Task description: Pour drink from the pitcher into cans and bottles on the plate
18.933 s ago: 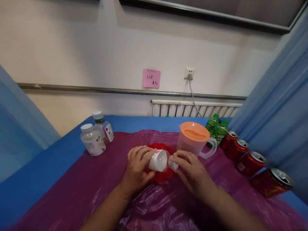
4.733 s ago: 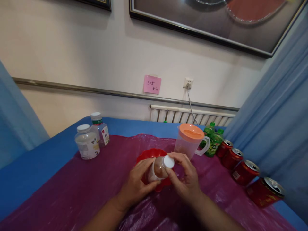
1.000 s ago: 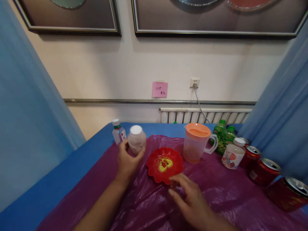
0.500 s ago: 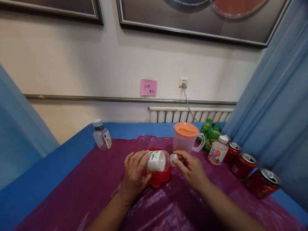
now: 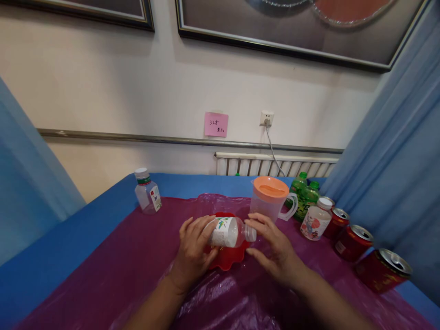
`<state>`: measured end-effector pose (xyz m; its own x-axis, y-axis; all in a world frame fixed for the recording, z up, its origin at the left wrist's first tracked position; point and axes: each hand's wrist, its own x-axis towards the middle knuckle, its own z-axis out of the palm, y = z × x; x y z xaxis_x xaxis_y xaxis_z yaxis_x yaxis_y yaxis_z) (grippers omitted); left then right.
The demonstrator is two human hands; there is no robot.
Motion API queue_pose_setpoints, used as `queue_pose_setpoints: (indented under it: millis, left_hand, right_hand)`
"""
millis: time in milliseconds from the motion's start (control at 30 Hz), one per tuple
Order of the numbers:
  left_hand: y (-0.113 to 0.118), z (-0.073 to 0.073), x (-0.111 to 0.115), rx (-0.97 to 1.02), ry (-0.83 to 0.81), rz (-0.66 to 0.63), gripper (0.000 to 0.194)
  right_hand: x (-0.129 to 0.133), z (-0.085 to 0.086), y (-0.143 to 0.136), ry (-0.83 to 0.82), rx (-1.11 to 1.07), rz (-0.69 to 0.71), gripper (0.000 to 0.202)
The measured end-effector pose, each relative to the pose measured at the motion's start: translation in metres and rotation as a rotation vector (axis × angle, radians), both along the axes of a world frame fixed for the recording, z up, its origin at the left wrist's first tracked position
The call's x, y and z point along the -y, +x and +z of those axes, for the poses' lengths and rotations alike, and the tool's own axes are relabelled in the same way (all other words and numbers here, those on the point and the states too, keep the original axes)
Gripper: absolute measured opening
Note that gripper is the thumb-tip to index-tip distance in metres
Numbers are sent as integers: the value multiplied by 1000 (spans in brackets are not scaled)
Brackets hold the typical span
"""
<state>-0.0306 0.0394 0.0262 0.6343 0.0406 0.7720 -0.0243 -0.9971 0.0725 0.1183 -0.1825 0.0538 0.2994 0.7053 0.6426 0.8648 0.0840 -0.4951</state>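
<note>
My left hand [image 5: 196,247] is wrapped round a clear plastic bottle [image 5: 225,232] with a white leafy label. The bottle lies on its side in the air, its white cap [image 5: 250,233] pointing right. Beside the cap, my right hand [image 5: 273,250] is open, thumb and fingers apart; whether a fingertip touches the cap I cannot tell. Beneath the bottle is a red dish [image 5: 227,262] with a wavy rim, partly hidden by the bottle and my left hand. Just behind my right hand stands a translucent pitcher [image 5: 263,206] with an orange lid [image 5: 271,188].
A capped bottle [image 5: 147,195] stands at the left. At the right are green bottles [image 5: 307,197], a white-capped bottle [image 5: 315,221] and several red cans [image 5: 353,243]. Purple plastic sheeting [image 5: 137,256] covers part of the blue table [image 5: 44,243]. A radiator [image 5: 247,164] is behind.
My right hand has opened, its thumb and fingers spreading away from the bottle cap. My left hand keeps holding the bottle. The whole view has shifted slightly.
</note>
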Motion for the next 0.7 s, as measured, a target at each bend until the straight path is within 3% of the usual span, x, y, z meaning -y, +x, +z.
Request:
queue_pose_setpoints:
  millis: [67,167,233,533,600,700]
  left_hand:
    - [0,0,0,4,0,-2,50]
    - [0,-1,-1,14,22,-9,49]
    - [1,-1,-1,19,43,-14,49]
    - [5,-4,2,-54,1,21,57]
    - [6,-8,-1,-33,-59,55,59]
    - [9,-16,-5,22,-213,96,61]
  right_hand:
    - [0,-1,0,-50,-59,-65,61]
    - [0,-2,2,-107,-106,-84,39]
    - [1,-1,4,-103,-53,-58,30]
    - [29,-12,9,48,243,-143,35]
    - [36,-19,9,53,155,-186,34]
    - [44,-36,3,-35,-156,-246,29]
